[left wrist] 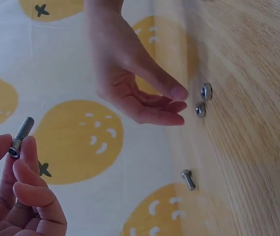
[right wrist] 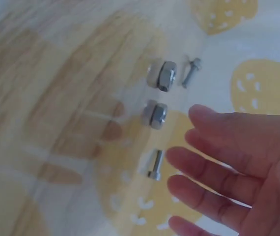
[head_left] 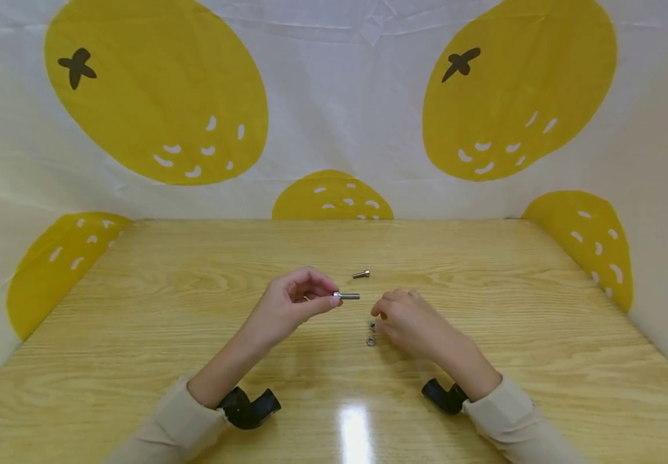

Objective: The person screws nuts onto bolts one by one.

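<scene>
A metal bolt (head_left: 349,296) with a socket head is pinched at its head end between the thumb and fingers of my left hand (head_left: 295,299). Its threaded shank points to the right in the head view and slants upward in the left wrist view. My right hand (head_left: 411,322) hovers close to two hex nuts, its fingers loosely bent and holding nothing. One nut (head_left: 372,327) is partly covered by the right fingers in the head view, and the other nut (head_left: 371,341) lies just nearer to me. The right wrist view shows that hand's fingers spread beside the nuts (right wrist: 166,76).
A second, smaller-looking bolt (head_left: 361,274) lies on the wooden table (head_left: 194,258) beyond both hands. A white cloth (head_left: 345,96) printed with yellow fruit encloses the back and sides. Black wrist mounts (head_left: 249,408) sit under both forearms.
</scene>
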The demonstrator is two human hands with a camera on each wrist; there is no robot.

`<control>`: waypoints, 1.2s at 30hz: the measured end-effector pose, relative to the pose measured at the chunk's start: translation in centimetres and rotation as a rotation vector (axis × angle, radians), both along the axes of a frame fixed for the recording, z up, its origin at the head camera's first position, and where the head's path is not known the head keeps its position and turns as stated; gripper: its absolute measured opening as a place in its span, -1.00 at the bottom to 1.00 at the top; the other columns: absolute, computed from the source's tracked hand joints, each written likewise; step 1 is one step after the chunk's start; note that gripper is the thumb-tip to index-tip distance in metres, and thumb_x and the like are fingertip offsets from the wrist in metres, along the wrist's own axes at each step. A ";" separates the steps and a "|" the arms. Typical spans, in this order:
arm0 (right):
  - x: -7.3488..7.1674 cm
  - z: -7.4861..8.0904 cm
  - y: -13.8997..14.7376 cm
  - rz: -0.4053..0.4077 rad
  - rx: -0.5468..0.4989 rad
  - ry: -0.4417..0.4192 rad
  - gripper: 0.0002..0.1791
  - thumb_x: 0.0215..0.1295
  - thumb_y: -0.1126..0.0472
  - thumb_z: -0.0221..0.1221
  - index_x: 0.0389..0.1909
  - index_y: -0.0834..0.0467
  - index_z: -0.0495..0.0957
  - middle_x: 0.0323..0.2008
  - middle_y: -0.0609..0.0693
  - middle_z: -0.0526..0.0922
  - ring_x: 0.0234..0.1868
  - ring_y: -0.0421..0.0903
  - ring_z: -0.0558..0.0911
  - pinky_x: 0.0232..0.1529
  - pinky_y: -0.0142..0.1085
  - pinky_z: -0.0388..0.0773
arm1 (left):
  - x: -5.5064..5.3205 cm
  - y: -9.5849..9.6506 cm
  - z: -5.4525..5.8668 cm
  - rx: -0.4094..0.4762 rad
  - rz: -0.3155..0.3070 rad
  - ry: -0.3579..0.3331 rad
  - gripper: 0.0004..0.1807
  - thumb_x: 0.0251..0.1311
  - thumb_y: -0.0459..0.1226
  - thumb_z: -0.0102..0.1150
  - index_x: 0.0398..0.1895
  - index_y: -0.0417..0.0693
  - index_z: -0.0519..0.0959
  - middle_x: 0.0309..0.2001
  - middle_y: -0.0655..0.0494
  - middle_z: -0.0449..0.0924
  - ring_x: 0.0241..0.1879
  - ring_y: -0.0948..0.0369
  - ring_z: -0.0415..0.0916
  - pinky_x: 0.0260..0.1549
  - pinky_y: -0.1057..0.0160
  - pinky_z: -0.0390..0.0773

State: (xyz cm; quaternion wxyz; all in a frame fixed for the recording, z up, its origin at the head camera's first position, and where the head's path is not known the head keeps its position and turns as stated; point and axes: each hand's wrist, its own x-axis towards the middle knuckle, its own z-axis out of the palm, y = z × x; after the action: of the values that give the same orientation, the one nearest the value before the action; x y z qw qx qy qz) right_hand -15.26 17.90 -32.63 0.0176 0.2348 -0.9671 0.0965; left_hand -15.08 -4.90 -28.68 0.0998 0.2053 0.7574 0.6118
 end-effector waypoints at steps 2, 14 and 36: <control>-0.2 -0.3 -0.2 -0.011 0.006 -0.011 -0.81 0.14 0.19 0.26 -0.24 0.18 0.63 -0.30 -0.03 0.64 -0.20 -0.06 0.55 -0.15 -0.15 0.35 | 0.0 0.0 0.1 0.002 0.001 -0.007 -0.76 0.10 -0.20 0.28 -0.20 -0.10 0.55 -0.29 0.06 0.60 -0.28 0.10 0.51 -0.38 0.33 0.44; -0.6 -1.1 -0.8 -0.018 0.010 -0.038 -0.88 0.09 0.15 0.31 -0.42 0.11 0.63 -0.40 -0.07 0.56 -0.36 -0.15 0.50 -0.34 -0.27 0.25 | 0.1 0.0 0.0 0.018 -0.021 0.008 -0.77 0.13 -0.21 0.25 -0.19 -0.11 0.54 -0.29 0.07 0.61 -0.32 0.18 0.51 -0.40 0.34 0.43; -0.6 -1.6 -0.7 -0.001 0.013 -0.029 -0.88 0.10 0.20 0.27 -0.47 0.16 0.54 -0.49 -0.08 0.52 -0.51 -0.21 0.41 -0.22 -0.18 0.41 | 0.2 0.0 0.0 0.004 -0.008 0.014 -0.78 0.12 -0.20 0.26 -0.21 -0.08 0.55 -0.30 0.08 0.60 -0.34 0.16 0.48 -0.45 0.35 0.40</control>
State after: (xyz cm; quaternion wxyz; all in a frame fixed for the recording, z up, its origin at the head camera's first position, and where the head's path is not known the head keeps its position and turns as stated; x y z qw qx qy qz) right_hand -15.89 17.22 -34.20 0.0019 0.2331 -0.9679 0.0936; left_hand -14.91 -4.95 -28.69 0.0966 0.2130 0.7559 0.6114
